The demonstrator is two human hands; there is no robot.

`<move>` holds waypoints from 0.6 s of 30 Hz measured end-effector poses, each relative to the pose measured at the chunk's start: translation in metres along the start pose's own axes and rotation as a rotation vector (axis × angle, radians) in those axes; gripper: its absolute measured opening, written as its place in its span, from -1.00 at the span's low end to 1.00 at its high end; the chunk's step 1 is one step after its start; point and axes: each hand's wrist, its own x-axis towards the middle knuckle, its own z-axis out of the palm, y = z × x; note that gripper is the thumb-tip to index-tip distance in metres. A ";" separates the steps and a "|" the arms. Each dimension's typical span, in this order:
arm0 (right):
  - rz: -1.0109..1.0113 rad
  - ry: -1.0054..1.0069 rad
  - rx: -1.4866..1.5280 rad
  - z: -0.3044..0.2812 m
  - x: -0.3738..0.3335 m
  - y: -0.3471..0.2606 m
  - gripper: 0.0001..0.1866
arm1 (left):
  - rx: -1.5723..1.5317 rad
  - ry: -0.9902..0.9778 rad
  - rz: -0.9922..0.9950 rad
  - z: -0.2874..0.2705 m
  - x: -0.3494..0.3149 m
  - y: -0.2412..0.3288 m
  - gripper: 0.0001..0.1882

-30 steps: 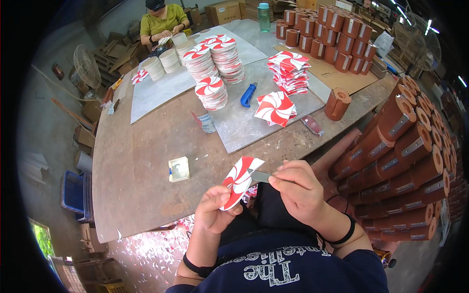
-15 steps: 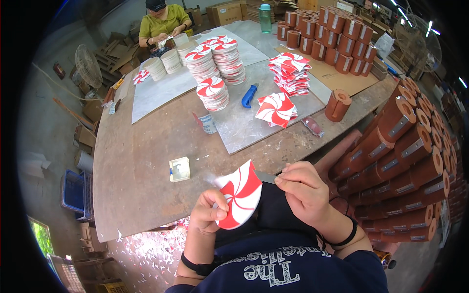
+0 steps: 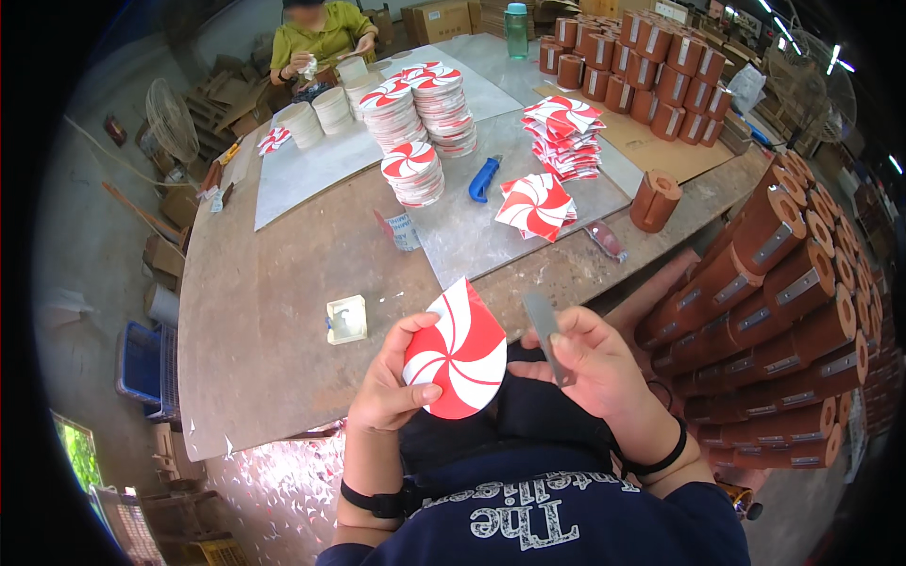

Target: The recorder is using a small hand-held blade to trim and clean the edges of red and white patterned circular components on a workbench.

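Note:
My left hand (image 3: 385,382) grips a red-and-white swirl disc (image 3: 464,354) by its left side, thumb on the printed face. The disc's edge is round except for a pointed corner at the top. A flat grey metal blade (image 3: 545,332) stands nearly upright in my right hand (image 3: 599,368), pinched between thumb and fingers. It is just right of the disc, apart from it. On the table beyond lie square-cornered swirl pieces in a low stack (image 3: 534,208) and a taller stack (image 3: 563,141). Round swirl discs stand in piles (image 3: 412,177) farther left.
A blue-handled cutter (image 3: 484,179), a small pale box (image 3: 346,321) and a brown cylinder (image 3: 654,201) rest on the table (image 3: 274,349). More brown cylinders (image 3: 755,321) are stacked close on my right. Across the table, a person in a yellow-green shirt (image 3: 326,38) works. Scraps litter the floor (image 3: 274,491).
The blade has come away from the disc's edge and swung upright. The disc has turned and moved slightly up, its corner now pointing upward. The person opposite has moved their hands apart.

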 end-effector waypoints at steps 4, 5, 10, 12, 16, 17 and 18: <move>-0.006 -0.155 -0.241 0.006 0.008 0.007 -0.99 | 0.286 -0.039 -0.022 0.001 0.003 0.011 -0.20; 0.005 -0.133 -0.328 0.009 0.008 0.006 -0.97 | 0.351 -0.008 -0.016 0.004 0.003 0.014 -0.19; -0.015 0.003 -0.457 -0.002 0.015 0.017 -0.94 | 0.356 0.307 0.080 0.020 0.007 0.011 -0.14; -0.071 0.077 -0.515 -0.007 0.019 0.026 -0.94 | 0.327 0.391 0.214 0.026 0.008 -0.011 -0.18; -0.099 0.178 -0.443 -0.001 0.027 0.041 -0.92 | 0.545 0.515 0.558 0.022 0.005 -0.047 -0.26; -0.100 0.194 -0.395 -0.001 0.028 0.044 -0.92 | 0.574 0.521 0.556 0.025 0.006 -0.046 -0.26; -0.101 0.209 -0.347 -0.002 0.029 0.046 -0.92 | 0.603 0.526 0.553 0.027 0.007 -0.043 -0.26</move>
